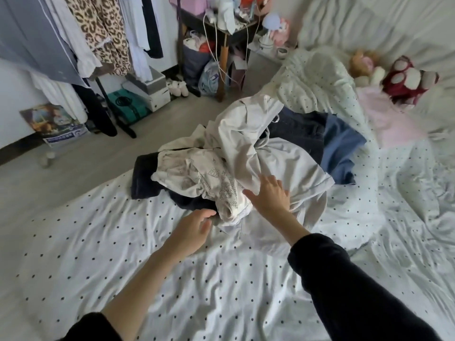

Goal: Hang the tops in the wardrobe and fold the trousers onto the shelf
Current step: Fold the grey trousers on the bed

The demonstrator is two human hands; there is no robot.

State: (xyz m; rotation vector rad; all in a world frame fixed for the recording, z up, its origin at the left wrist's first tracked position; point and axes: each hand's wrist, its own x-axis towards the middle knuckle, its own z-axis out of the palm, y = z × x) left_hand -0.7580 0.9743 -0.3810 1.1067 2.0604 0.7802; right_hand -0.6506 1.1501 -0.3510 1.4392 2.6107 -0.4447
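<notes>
Barely begun, I judge: the bed (172, 279) carries the whole pile (246, 153) mid-scene, nothing folded (no shelf visible), far-left rail (98, 33) already hung. Right hand (269, 195) lies released on a pale top (295, 168); left hand (190, 230), empty, nears the printed one (197, 178).

Bedroom background: dotted sheet (221, 279) covering the bed, red plush toy (408, 82) beside a blond doll (366, 66) near its far end, dark table (221, 33) cluttered with cables, stacked boxes (147, 92) and a poster (54, 119) on the floor (81, 158).
</notes>
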